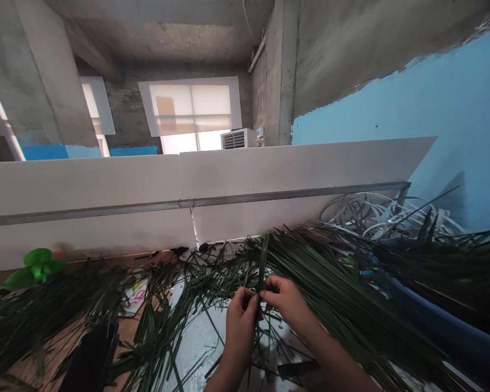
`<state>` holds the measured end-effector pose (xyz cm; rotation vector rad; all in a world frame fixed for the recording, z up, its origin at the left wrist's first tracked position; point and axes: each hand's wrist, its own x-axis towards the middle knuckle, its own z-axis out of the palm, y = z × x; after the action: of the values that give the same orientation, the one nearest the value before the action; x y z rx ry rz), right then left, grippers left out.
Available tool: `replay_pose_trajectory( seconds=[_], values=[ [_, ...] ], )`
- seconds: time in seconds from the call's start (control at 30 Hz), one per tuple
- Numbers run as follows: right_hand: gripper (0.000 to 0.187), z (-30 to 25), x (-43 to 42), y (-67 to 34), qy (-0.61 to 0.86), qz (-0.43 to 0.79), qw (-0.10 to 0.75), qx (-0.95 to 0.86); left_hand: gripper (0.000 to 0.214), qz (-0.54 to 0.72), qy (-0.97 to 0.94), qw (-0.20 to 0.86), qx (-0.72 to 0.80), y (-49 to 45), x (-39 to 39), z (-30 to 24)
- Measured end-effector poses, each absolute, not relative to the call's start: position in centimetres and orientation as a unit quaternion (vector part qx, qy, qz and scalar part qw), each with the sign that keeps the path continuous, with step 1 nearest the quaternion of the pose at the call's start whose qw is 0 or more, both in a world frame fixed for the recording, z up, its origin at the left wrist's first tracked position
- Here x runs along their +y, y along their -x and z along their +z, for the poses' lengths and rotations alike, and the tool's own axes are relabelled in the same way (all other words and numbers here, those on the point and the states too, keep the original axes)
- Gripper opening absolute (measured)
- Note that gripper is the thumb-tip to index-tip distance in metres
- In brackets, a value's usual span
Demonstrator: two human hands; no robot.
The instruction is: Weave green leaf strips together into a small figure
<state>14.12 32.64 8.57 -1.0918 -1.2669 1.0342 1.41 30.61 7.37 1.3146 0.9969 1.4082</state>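
My left hand [242, 311] and my right hand [283, 298] meet low in the middle of the view, fingertips almost touching. Both pinch a long green leaf strip [263, 260] that stands up between them, its tip pointing away from me. Below the hands its lower part is mostly hidden by my fingers. To the right lies a thick bundle of long dark green leaves [322, 283]. Short cut leaf pieces [216, 277] are strewn in front and to the left, over a pale work surface [202, 332].
A white panel [245, 169] with a metal rail [269, 196] stands behind the surface. Pale coiled straps [363, 215] lie at the right, above a blue tub-like edge [428, 316]. A bright green plastic object [38, 267] and a dark flat object [92, 354] are on the left.
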Motion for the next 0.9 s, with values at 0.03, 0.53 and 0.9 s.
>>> replay_pose_trajectory(
  seconds=[0.03, 0.53, 0.9],
  values=[
    [0.007, 8.4, 32.7, -14.0, 0.465, 0.431, 0.56, -0.534, 0.027, 0.572, -0.546, 0.455, 0.41, -1.4, 30.5, 7.2],
    [0.016, 9.7, 34.1, -17.9, 0.505, 0.303, 0.675, -0.444, 0.022, 0.482, -0.649, 0.416, 0.416, -2.1, 30.3, 5.8],
    [0.013, 10.2, 34.6, -20.1, 0.49, 0.262, 0.733, -0.392, 0.034, 0.475, -0.601, 0.519, 0.379, -2.4, 30.9, 6.1]
  ],
)
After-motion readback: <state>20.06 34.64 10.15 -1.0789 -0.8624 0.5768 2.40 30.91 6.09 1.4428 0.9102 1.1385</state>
